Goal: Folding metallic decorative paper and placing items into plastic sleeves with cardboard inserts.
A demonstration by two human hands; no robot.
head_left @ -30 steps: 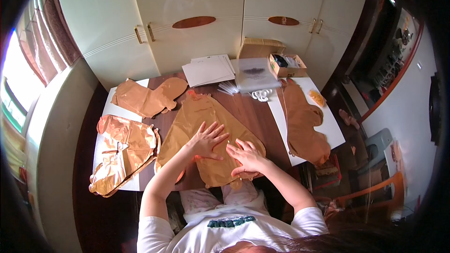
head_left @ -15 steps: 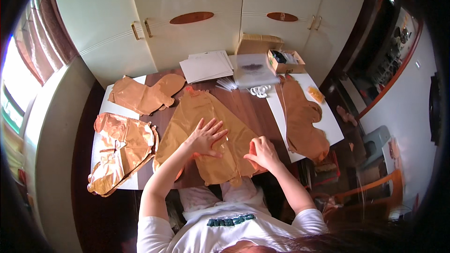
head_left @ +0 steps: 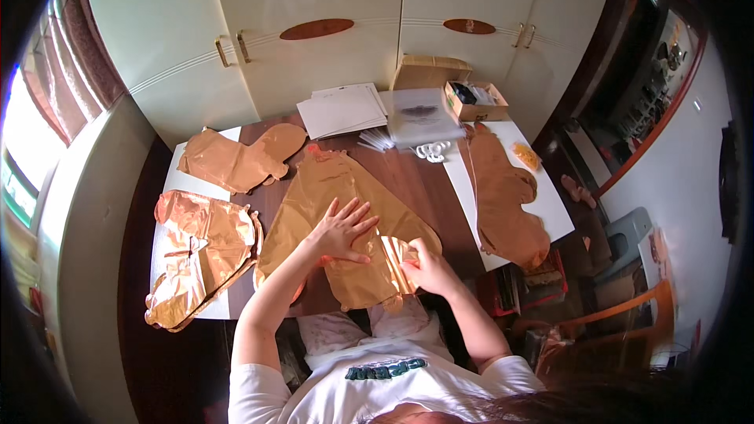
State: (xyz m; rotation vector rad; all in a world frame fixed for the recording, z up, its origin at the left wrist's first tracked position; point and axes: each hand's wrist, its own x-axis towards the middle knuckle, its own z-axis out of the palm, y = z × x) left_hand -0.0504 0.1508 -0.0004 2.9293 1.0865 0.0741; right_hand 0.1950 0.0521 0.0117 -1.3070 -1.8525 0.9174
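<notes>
A large flat, uninflated foil balloon [head_left: 334, 188], orange-gold and creased, lies in front of me on the dark brown table. My left hand [head_left: 344, 234] rests palm down on its middle, fingers spread. At the balloon's lower right edge, my right hand [head_left: 429, 268] is closed on the foil in a pinch and has the edge lifted and folded toward the middle. The folded part shines brightly between my two hands. My right fingertips are partly hidden.
More flat foil balloons lie at the left front [head_left: 206, 247], the back left [head_left: 239, 159] and the right [head_left: 503, 196]. Along the back are white sheets [head_left: 342, 111], a clear plastic bag [head_left: 424, 114], white rings [head_left: 432, 151] and a small box [head_left: 477, 104]. An orange packet [head_left: 526, 156] sits far right.
My right hand has moved left, pulling the balloon's right edge inward, so the foil there now folds and catches the light. My left hand stays in place.
</notes>
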